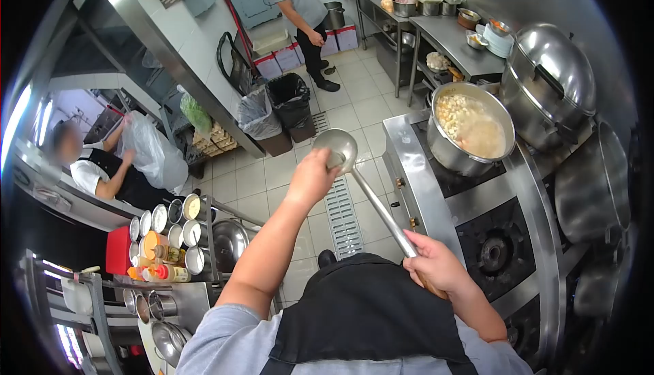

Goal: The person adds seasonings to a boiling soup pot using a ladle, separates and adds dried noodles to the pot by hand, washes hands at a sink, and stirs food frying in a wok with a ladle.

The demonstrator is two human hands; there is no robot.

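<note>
A long metal ladle (377,201) slants across in front of my apron, its bowl (338,145) pointing away from me. My right hand (436,260) is wrapped round the lower handle, near its wooden end. At the bowl, the bent fingers of my left hand (315,179) come over the near rim. A small shiny shape shows by the fingertips; what it is I cannot make out. To the right, a large metal pot (455,154) stands on the stove, holding pale chunks in cloudy, steaming liquid.
An unlit burner (495,248) lies on the stove beside me, and a big lidded steamer pot (545,89) stands behind. Bins (291,106) line the aisle. One person (300,7) stands ahead; another (102,170) handles a plastic bag at left. Seasoning containers (167,239) crowd the left rack.
</note>
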